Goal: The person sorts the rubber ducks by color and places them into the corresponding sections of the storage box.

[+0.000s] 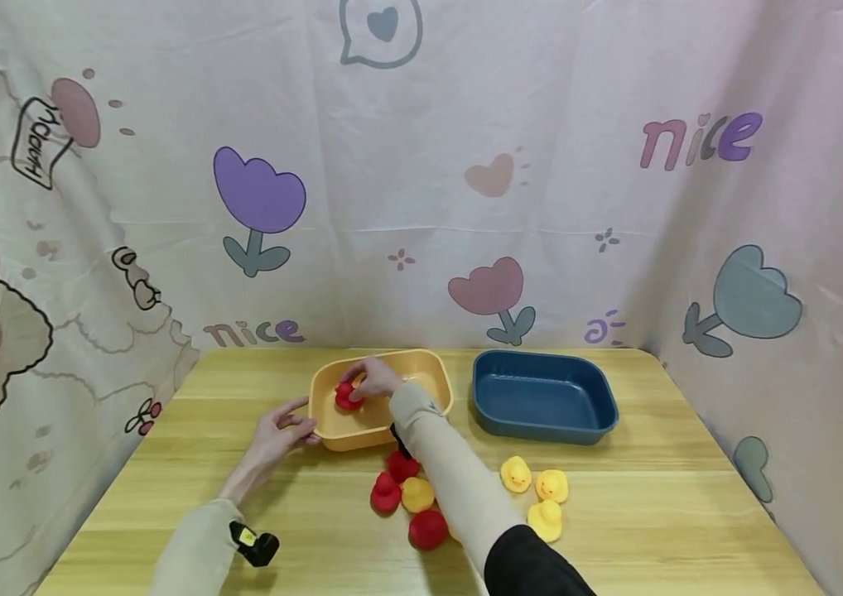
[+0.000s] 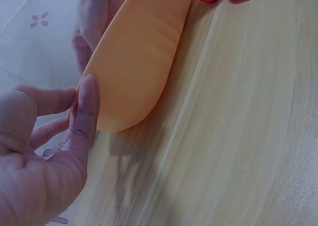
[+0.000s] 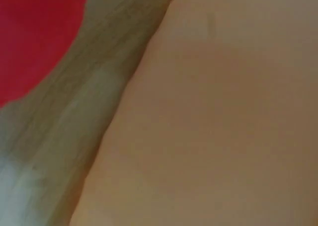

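An orange basin (image 1: 362,441) stands at the back left of the wooden table. My left hand (image 1: 278,434) is at its left corner; in the left wrist view the thumb and a finger pinch the rim of its wall. Inside the basin, my right hand (image 1: 377,379) grips a red rubber duck (image 1: 347,398) near the left end. In the right wrist view the basin wall (image 3: 208,126) fills most of the picture, with a blurred red thing (image 3: 35,32) at the upper left. The right fingertips are partly hidden in the head view.
In front of the basin lie several red ducks (image 1: 385,495) and a yellow duck (image 1: 417,495), partly covered by the right forearm. Three yellow ducks (image 1: 545,520) sit farther right. A blue basin (image 1: 544,432) stands at the back right, before a printed curtain (image 1: 392,207).
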`<act>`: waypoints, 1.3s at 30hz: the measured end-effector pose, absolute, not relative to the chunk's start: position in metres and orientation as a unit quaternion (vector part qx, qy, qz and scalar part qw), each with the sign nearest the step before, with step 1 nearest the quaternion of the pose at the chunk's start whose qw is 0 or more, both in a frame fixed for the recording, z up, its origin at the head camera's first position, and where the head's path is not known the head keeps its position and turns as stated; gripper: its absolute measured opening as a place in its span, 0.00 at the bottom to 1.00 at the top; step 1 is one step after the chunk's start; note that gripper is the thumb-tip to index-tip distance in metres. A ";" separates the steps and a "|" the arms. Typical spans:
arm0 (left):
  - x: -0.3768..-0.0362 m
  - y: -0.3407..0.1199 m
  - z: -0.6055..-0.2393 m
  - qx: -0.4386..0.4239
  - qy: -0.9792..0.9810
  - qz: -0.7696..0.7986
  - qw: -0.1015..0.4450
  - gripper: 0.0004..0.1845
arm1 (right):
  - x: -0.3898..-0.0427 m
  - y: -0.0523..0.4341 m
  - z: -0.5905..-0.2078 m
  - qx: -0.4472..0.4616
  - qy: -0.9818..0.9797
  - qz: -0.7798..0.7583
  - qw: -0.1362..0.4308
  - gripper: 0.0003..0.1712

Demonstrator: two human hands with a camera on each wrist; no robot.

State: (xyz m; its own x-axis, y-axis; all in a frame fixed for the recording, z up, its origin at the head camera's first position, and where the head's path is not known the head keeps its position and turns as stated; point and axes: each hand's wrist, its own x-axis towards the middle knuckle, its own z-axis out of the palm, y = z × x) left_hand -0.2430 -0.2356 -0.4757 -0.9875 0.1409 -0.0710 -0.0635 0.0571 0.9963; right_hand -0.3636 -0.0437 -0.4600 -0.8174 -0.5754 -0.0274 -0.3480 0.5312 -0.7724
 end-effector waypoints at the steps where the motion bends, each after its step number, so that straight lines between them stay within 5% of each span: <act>1: -0.242 -0.236 -0.475 0.021 0.726 0.683 0.076 0.33 | -0.363 -0.045 -0.461 -0.271 0.862 -0.403 0.143 0.19; 22: -0.242 -0.234 -0.472 0.029 0.724 0.685 0.077 0.33 | -0.364 -0.046 -0.459 -0.284 0.880 -0.360 0.125 0.23; 33: -0.248 -0.246 -0.503 0.069 0.685 0.722 0.061 0.38 | -0.342 -0.019 -0.430 -0.363 0.854 -0.352 0.126 0.22; 39: -0.245 -0.235 -0.483 0.012 0.715 0.696 0.070 0.33 | -0.321 0.010 -0.411 -0.383 0.849 -0.343 0.121 0.23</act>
State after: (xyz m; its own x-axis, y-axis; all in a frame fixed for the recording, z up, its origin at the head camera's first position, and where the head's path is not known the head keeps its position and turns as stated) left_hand -0.2447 -0.2354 -0.4832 -0.9898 0.1155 -0.0833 -0.0802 0.0315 0.9963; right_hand -0.3215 0.0095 -0.4112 -0.6774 -0.7333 0.0575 -0.5677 0.4715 -0.6748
